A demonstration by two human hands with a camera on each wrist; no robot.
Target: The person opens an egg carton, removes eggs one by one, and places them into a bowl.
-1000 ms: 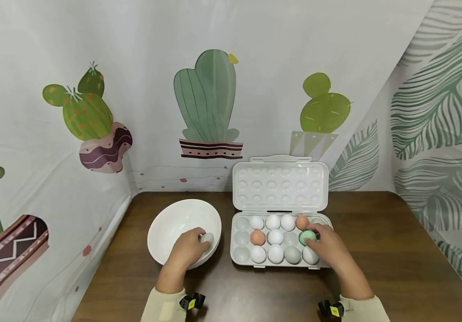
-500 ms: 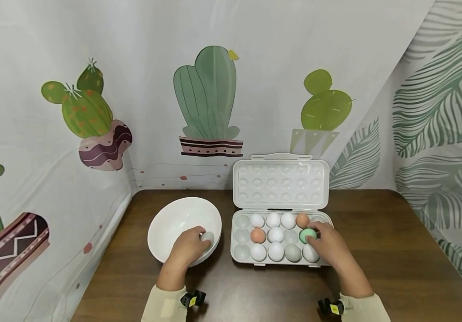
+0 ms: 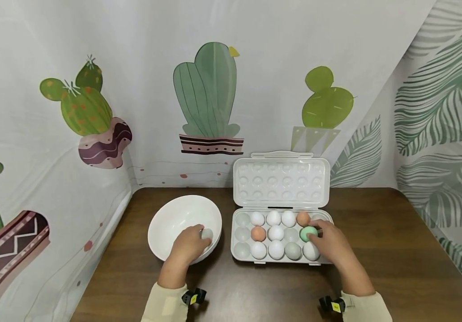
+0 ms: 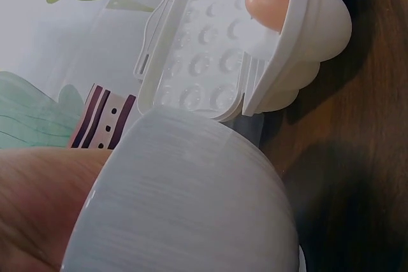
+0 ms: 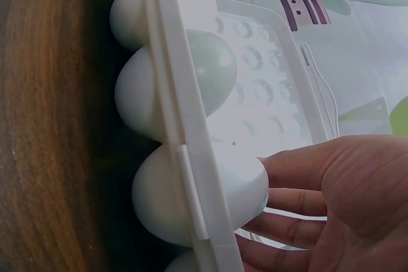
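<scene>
My left hand reaches over the near right part of a white bowl and pinches a pale grey egg. In the left wrist view the bowl's outer wall hides the fingers and that egg. My right hand pinches a green egg in the middle row of a white egg carton. A white egg sits just in front of it. In the right wrist view this front white egg hides most of the green one.
The carton's hinged lid stands up at the back. Several white eggs, two orange-brown eggs including a left one, and a grey egg fill other cups. Wooden table lies in front, and a cactus-print curtain hangs behind.
The head view has tilted slightly, so the scene sits a little higher. Both hands stay almost where they were, each still with its egg.
</scene>
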